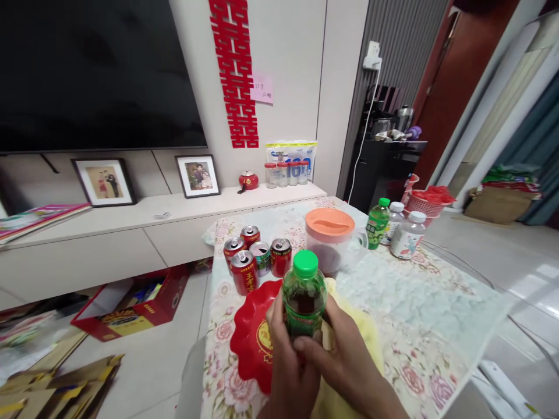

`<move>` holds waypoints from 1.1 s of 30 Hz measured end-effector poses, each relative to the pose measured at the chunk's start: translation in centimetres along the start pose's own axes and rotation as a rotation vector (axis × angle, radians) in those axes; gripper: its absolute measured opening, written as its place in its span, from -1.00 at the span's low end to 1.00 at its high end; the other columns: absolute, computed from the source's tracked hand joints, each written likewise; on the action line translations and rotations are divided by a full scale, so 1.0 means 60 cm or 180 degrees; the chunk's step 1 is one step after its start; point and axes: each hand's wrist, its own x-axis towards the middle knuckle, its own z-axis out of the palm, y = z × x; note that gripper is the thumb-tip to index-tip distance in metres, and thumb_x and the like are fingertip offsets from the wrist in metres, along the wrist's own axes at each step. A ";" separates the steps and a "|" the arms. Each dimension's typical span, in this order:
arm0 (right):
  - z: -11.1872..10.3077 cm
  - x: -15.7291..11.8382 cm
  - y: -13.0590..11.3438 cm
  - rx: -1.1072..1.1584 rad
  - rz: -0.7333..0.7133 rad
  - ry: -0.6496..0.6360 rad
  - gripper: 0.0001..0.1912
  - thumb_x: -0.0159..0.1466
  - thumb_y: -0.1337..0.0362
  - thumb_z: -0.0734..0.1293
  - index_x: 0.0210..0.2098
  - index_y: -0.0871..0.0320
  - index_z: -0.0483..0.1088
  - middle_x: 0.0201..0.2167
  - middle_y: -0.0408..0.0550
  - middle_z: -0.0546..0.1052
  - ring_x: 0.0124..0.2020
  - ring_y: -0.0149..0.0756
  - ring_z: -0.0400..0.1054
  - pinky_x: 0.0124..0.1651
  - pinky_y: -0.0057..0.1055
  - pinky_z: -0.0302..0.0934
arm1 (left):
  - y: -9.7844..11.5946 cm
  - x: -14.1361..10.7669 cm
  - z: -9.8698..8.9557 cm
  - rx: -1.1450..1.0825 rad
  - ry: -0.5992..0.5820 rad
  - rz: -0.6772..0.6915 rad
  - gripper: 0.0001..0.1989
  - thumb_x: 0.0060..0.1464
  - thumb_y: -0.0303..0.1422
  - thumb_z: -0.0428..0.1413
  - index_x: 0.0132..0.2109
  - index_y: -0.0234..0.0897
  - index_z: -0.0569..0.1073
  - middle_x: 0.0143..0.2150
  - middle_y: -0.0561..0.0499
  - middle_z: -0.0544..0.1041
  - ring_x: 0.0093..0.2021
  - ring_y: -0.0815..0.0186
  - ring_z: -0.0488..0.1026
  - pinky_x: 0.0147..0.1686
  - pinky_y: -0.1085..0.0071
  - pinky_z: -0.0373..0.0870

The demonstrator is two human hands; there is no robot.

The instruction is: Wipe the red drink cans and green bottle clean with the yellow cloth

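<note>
Between my two hands I hold a green plastic bottle (304,294) with a bright green cap, upright above the near part of the table. My left hand (286,355) wraps its left side, and my right hand (338,343) closes round its right side with the thumb across the front. Beneath the hands lie a red scalloped plate (251,331) with a gold design and a yellow cloth (364,329), both partly covered. Several drink cans (244,270), mostly red, stand behind the plate. Just beyond the bottle is a clear jug (325,253) with an orange lid.
At the table's right stand another green-capped bottle (378,224) and two white-capped bottles (407,235), near a pink basket (428,201). A floral tablecloth (406,308) covers the table. Along the wall, a cabinet (152,212) carries picture frames and jars. A red box (131,305) sits on the floor.
</note>
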 end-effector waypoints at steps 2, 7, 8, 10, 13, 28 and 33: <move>0.005 0.000 -0.007 -0.0112 -0.0013 0.0249 -0.48 0.19 0.24 0.43 0.16 0.08 0.41 0.02 -0.01 0.62 -0.01 -0.08 0.52 0.10 -0.18 0.40 | -0.003 -0.009 0.008 -0.0027 -0.0029 0.0124 -0.28 0.35 -0.16 0.08 0.50 -0.23 0.01 0.42 -0.35 0.27 0.36 -0.08 0.37 0.21 0.05 0.52; -0.029 -0.009 -0.004 -0.0092 0.0041 0.0821 -0.76 0.22 0.15 0.46 -0.16 0.09 0.46 -0.31 -0.10 0.66 -0.31 -0.20 0.56 -0.24 -0.36 0.44 | 0.001 -0.009 0.006 0.0421 -0.0323 0.0622 -0.29 0.34 -0.33 0.05 0.52 -0.23 -0.04 0.47 -0.35 0.14 0.48 -0.06 0.17 0.29 -0.01 0.42; -0.043 -0.010 0.001 -0.0091 0.0094 0.0984 -0.75 0.23 0.12 0.46 -0.17 0.09 0.46 -0.31 -0.09 0.66 -0.31 -0.20 0.57 -0.25 -0.37 0.44 | 0.002 -0.007 0.003 0.0564 -0.0410 0.0700 -0.30 0.34 -0.36 0.04 0.51 -0.23 -0.02 0.46 -0.34 0.15 0.48 -0.05 0.17 0.29 -0.02 0.42; -0.076 -0.006 0.017 -0.0201 0.0214 0.1396 -0.66 0.22 0.02 0.49 -0.15 0.09 0.47 -0.27 -0.04 0.68 -0.27 -0.16 0.59 -0.21 -0.33 0.47 | 0.001 -0.003 -0.002 0.0826 -0.0624 0.0848 -0.35 0.32 -0.43 0.03 0.47 -0.21 0.06 0.41 -0.31 0.22 0.43 -0.02 0.23 0.26 -0.02 0.43; -0.130 0.013 0.064 -0.0715 0.0595 0.2258 -0.48 0.14 -0.14 0.49 -0.08 0.08 0.49 -0.18 0.01 0.69 -0.25 -0.11 0.58 -0.17 -0.24 0.47 | -0.003 -0.001 -0.003 0.1055 -0.0832 0.1093 -0.43 0.29 -0.47 0.03 0.40 -0.18 0.18 0.33 -0.27 0.31 0.33 0.02 0.34 0.19 0.02 0.47; -0.263 0.154 0.293 -0.1969 0.1358 0.3054 -0.58 0.41 0.10 0.39 0.17 0.16 0.41 0.11 0.06 0.52 0.02 -0.13 0.49 0.05 -0.05 0.44 | -0.006 -0.015 0.015 0.1160 -0.0653 0.1430 -0.67 0.26 -0.48 0.01 0.10 -0.20 0.50 0.10 -0.17 0.51 0.10 0.09 0.51 0.08 0.13 0.50; -0.272 0.163 0.315 -0.2088 0.1625 0.2850 -0.56 0.41 0.10 0.39 0.20 0.15 0.40 0.16 0.07 0.49 0.06 -0.10 0.47 0.08 -0.02 0.43 | -0.004 -0.016 0.015 0.1152 -0.0550 0.1463 -0.72 0.26 -0.47 0.03 0.03 -0.17 0.54 0.02 -0.13 0.55 0.04 0.13 0.56 0.05 0.19 0.56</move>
